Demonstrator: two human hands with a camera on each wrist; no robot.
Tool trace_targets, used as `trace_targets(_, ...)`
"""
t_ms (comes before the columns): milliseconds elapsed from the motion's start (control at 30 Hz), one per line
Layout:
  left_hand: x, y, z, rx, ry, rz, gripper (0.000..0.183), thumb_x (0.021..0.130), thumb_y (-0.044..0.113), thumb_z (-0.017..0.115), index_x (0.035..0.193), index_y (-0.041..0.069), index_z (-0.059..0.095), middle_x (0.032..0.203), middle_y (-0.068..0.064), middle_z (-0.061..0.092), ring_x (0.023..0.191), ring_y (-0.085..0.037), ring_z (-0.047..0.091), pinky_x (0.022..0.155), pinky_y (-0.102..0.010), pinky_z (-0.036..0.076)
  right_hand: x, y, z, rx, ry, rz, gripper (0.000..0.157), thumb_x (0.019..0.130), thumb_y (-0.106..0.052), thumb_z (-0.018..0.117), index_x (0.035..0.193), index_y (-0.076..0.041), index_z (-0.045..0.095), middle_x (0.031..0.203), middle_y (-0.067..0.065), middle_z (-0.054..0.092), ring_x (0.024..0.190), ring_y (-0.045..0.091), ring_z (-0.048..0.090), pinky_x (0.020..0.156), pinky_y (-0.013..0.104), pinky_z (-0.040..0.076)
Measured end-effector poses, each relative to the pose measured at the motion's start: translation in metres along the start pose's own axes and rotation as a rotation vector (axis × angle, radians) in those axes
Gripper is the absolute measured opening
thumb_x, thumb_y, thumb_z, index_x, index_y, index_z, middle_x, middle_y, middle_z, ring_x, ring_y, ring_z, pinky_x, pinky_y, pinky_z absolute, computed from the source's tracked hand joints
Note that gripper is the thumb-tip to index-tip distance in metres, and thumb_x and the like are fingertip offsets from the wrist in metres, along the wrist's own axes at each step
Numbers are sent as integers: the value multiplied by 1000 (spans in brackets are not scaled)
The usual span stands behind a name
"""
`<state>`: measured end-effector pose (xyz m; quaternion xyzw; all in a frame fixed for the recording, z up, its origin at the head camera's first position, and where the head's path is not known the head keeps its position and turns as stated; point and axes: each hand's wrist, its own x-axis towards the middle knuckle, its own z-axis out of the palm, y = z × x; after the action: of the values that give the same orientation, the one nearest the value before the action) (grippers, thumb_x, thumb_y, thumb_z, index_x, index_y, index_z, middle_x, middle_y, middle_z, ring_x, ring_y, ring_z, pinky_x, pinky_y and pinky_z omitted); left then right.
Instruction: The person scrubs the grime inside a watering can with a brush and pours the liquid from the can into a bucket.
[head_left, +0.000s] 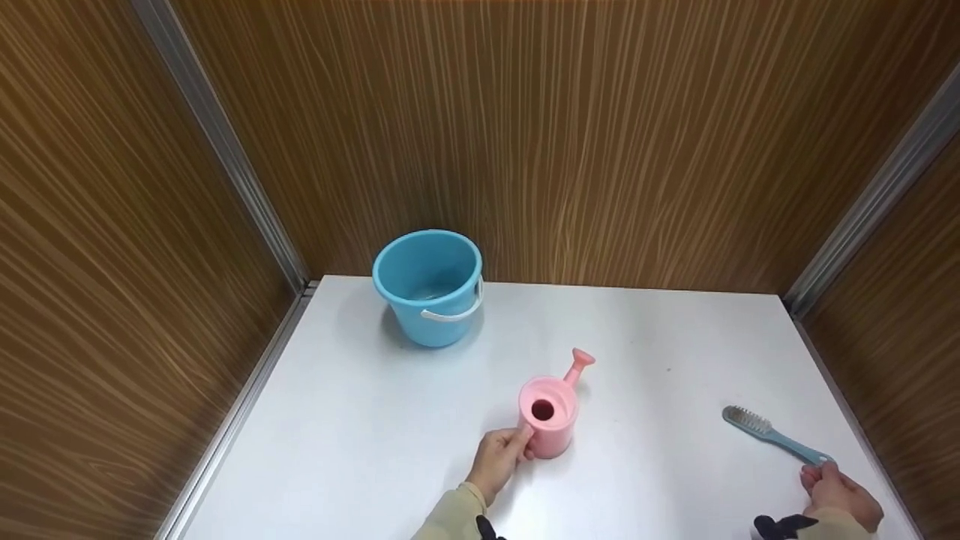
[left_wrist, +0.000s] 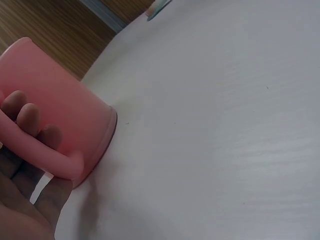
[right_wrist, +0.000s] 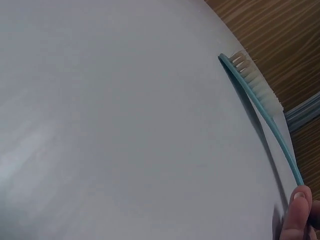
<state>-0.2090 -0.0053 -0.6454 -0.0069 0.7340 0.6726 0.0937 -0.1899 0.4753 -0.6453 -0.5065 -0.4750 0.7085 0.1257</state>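
A pink watering can (head_left: 550, 435) stands upright near the table's middle, its spout pointing away and to the right. My left hand (head_left: 496, 459) grips its handle (left_wrist: 37, 152), fingers curled through the loop in the left wrist view. Over at the right, a blue scrubbing brush (head_left: 780, 439) lies with its pale bristles (right_wrist: 255, 82) facing up. My right hand (head_left: 840, 493) pinches the end of the brush's handle between thumb and fingers. In the right wrist view the brush casts a shadow on the table close under it.
A blue bucket (head_left: 427, 322) with a white handle (head_left: 454, 316) stands at the back left of the white table (head_left: 652, 360). Wood-grain panels (head_left: 525, 142) close in the back and both sides, with metal strips at the corners.
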Motion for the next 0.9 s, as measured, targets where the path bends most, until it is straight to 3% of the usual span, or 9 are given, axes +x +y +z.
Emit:
trace_targets(233,-1,-3,-1,-20,-19,-4,51,91,50,58,79,2,68,73,-2,65,77,-30,60,64,-26,42,-8,1,-2,-5,2,-6,12,95,-22,59,86,-17,63,57,-9,64,60,6,67,60,18,52)
trace_targets(433,-1,-3,-2,-30,-9,-9,56,91,52,58,80,-2,67,75,-7,66,76,-27,59,66,-29,42,-9,-5,2,-28,-8,30,11,94,-26,62,101,-18,58,60,-10,65,66,4,68,65,18,53)
trace_targets(900,-2,2,1,-38,-13,-4,52,92,49,58,82,-1,68,78,-9,67,75,-22,59,69,-33,44,0,-2,-3,-46,1,67,19,92,-33,63,106,-21,59,62,-11,66,71,3,68,67,17,52)
